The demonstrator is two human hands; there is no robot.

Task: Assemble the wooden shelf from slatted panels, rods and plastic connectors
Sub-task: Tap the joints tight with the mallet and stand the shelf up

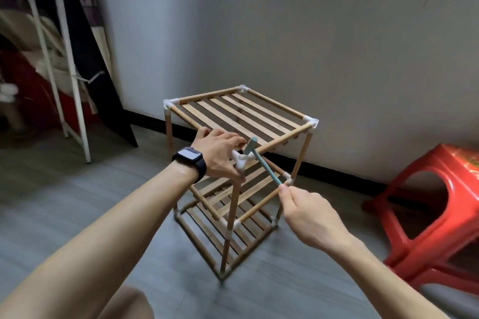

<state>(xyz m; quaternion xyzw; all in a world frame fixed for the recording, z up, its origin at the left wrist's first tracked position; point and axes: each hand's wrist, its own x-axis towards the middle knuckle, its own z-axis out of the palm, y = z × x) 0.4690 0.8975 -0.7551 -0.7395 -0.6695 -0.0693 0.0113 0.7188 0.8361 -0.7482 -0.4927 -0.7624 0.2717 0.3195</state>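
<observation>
Head view: left hand (220, 155) clamped round top corner connector (239, 160) to steady shelf (246, 122); right hand (308, 212) pinching small hammer (261, 160) (likely seating joint).

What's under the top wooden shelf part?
Under the top slatted panel sit two more slatted panels: a middle one and a bottom one near the floor. The left hand and arm cover part of the middle one.

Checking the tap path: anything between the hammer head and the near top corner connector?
Nothing visible. The small hammer, held by the right hand, has its head right at the white connector. The left hand grips the shelf beside that corner, fingers close to the head.
</observation>
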